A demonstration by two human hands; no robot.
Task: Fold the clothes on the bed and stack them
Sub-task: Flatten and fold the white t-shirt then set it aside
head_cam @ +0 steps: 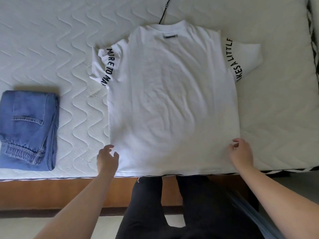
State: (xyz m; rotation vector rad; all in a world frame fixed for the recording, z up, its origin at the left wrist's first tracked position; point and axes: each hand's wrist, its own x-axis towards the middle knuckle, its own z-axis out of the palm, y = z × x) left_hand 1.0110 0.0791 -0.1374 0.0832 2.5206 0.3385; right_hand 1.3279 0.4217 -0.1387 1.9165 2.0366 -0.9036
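White quilted mattress [51, 40] as work surface, white cotton T-shirt [172, 100] spread flat across the middle, ready for folding.

Laid back-up with black-lettered sleeves out to both sides and hem at the near edge, probably so side folds run straight. Folded blue denim jeans [28, 130] parked well apart at left, likely base of the stack. Left hand [107, 158] and right hand [240, 153] at the hem corners, fingers loosely curled, holding nothing.
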